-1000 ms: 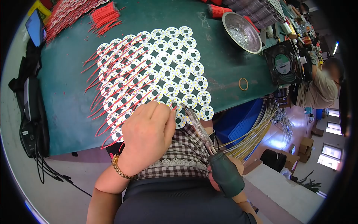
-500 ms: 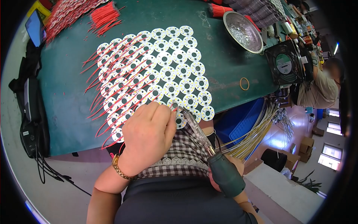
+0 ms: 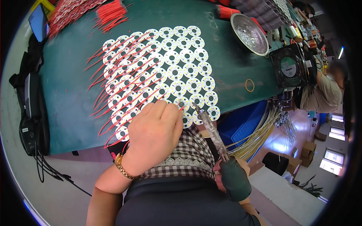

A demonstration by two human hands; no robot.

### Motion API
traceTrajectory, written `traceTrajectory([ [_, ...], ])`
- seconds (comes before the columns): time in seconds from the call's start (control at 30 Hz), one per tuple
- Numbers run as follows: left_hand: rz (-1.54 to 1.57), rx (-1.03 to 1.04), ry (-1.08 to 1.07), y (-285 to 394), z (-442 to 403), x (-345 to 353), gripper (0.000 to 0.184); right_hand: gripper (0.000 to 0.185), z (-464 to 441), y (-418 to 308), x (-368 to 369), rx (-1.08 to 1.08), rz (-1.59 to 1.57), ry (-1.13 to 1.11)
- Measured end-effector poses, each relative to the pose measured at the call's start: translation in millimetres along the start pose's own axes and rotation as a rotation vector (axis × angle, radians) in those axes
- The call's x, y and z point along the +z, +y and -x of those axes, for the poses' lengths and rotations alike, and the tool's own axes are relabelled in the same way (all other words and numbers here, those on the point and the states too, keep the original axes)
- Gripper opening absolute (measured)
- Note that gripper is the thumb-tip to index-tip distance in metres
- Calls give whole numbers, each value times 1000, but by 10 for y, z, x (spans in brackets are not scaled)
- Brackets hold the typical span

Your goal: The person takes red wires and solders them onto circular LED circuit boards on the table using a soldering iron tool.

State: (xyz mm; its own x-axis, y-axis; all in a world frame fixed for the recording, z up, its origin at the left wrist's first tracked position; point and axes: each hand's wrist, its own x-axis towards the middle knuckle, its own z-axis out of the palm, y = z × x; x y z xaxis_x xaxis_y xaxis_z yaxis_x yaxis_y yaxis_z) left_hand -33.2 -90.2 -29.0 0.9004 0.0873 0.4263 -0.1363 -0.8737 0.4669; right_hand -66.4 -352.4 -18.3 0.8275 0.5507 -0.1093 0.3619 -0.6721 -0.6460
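Rows of white round LED boards point(image 3: 175, 72), each with a centre hole, lie on the green table. Red wires point(image 3: 124, 88) run leftward from many boards in the left columns. My left hand point(image 3: 154, 127), with a gold watch at the wrist, is closed in a pinch over the lower boards. A red wire point(image 3: 181, 109) pokes out past its fingertips onto a board. My right hand point(image 3: 241, 164) is wrapped around the dark handle of a soldering iron point(image 3: 214, 133). The iron's tip is just right of the left fingertips, over a neighbouring board; whether it touches is unclear.
Bundles of red wire point(image 3: 110, 14) lie at the back left. A metal bowl point(image 3: 241, 28) and a black fan point(image 3: 289, 67) stand to the right, near a rubber band point(image 3: 249, 85). Below the table edge is a blue bin point(image 3: 239, 126). Another person point(image 3: 327, 90) sits at far right.
The soldering iron's tip has moved right, away from the wire end at my left fingertips. My left hand keeps its pinch at the same board. The whole view has shifted slightly.
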Motion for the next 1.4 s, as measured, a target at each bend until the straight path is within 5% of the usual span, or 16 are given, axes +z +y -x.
traceTrajectory([
  [0.1,-8,9,-1,-7,3,-6,23,12,31,-3,33,553,-135,-326],
  [0.2,11,6,-5,-9,23,-44,21,15,50,40,172,208,-123,48],
  [0.3,103,-17,77,-20,76,-213,17,15,-32,-52,125,432,-742,121],
  [0.4,72,-57,116,-7,141,-437,15,15,-2,-3,184,303,-726,272],
  [0.5,143,-6,50,4,130,-383,15,16,-11,55,106,137,-473,152],
  [0.6,170,-7,-20,24,157,-246,15,16,71,-5,38,249,-445,90],
  [0.7,126,-11,-106,16,177,-157,15,25,165,-5,-17,543,-752,50],
  [0.8,34,13,-90,20,170,-109,15,32,213,152,-16,83,-49,-150],
  [0.9,46,-21,-95,54,136,-128,16,35,311,176,27,237,-143,-184],
  [1.1,6,14,-118,28,141,-110,16,36,282,114,-22,184,-82,-177],
  [1.3,24,-25,-97,66,129,-111,18,40,247,53,-34,807,-393,-313],
  [1.4,13,-23,-101,64,126,-114,17,39,262,121,16,578,-329,-244],
])
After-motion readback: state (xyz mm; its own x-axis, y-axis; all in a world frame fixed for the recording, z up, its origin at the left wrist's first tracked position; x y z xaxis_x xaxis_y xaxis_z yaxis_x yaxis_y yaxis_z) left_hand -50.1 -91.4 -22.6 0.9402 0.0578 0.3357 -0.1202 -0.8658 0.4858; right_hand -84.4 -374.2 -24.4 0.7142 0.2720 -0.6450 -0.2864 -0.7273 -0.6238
